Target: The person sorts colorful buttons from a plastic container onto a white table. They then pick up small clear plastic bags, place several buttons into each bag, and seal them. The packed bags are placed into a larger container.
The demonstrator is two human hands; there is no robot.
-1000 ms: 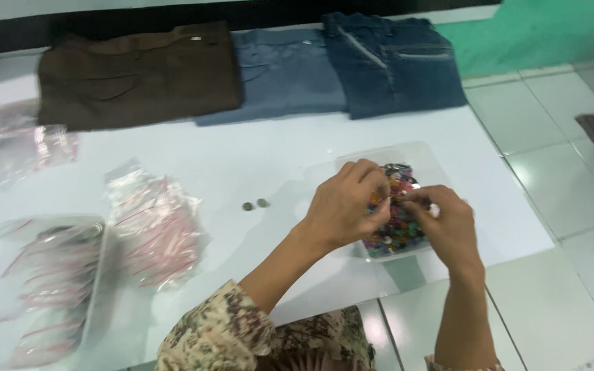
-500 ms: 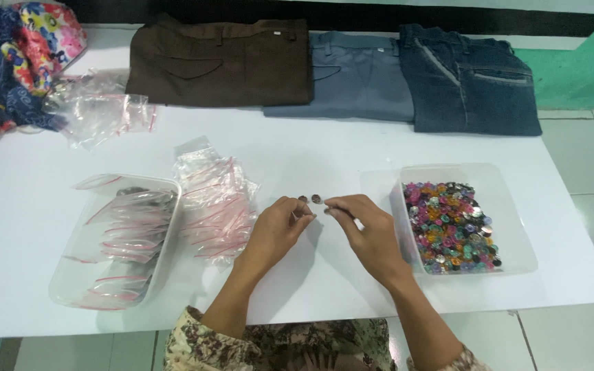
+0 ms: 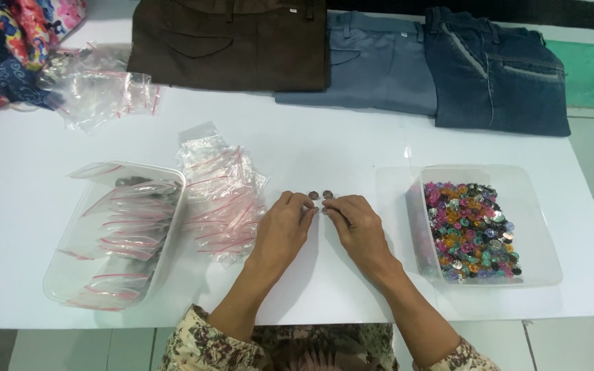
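My left hand [image 3: 283,230] and my right hand [image 3: 355,227] rest side by side on the middle of the white table [image 3: 352,141], fingers curled and fingertips meeting. Whatever lies between the fingertips is hidden. Two small brownish buttons [image 3: 320,195] lie on the table just beyond the fingertips. To the right stands a clear plastic container [image 3: 548,233] full of colourful buttons [image 3: 472,230]. Left of my left hand lies a heap of small clear zip bags with red strips [image 3: 225,196].
A second clear container [image 3: 56,275] at the left holds more zip bags. Loose bags [image 3: 101,86] and colourful cloth [image 3: 8,41] lie far left. Along the far edge are folded brown trousers [image 3: 235,41], grey-blue trousers [image 3: 372,62] and dark jeans [image 3: 503,72].
Both hands have left the button container and come to the table's middle, by the two loose buttons. My head view has swung left, showing the bag container.
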